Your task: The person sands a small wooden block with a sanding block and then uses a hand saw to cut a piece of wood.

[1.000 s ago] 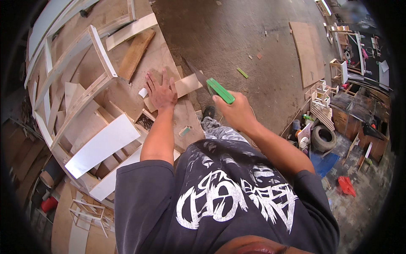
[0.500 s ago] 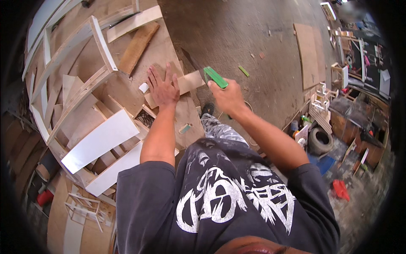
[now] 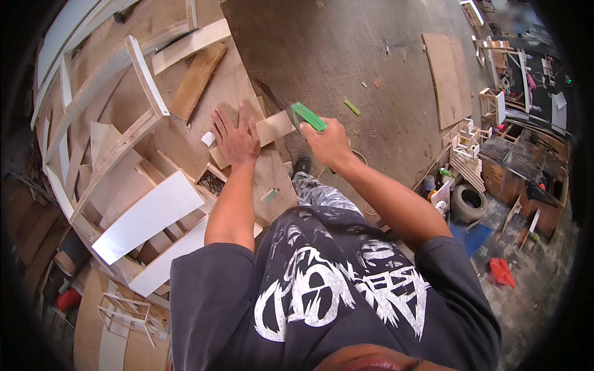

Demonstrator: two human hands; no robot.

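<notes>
My left hand [image 3: 239, 142] lies flat with fingers spread on a short, pale wooden board [image 3: 276, 127], which juts past the right edge of the plywood worktop [image 3: 244, 86]. In my right hand [image 3: 328, 143] is the green handle of a handsaw [image 3: 309, 116]. Its dark blade points away to the far left, along the worktop's edge and close to the board's overhanging end. Whether the teeth touch the wood is too small to tell. A small white block [image 3: 208, 138] sits beside my left fingers.
A curved wooden frame [image 3: 117, 135] with white panels covers the worktop's left part. Near its far side lie a brown plank [image 3: 198, 81] and a pale strip [image 3: 190, 47]. A plywood sheet [image 3: 447, 80], a tyre [image 3: 468, 204] and scrap lie on the floor at right.
My right hand and the saw sit slightly further left and lower in view. The whole view has shifted a little. My left hand stays flat on the board.
</notes>
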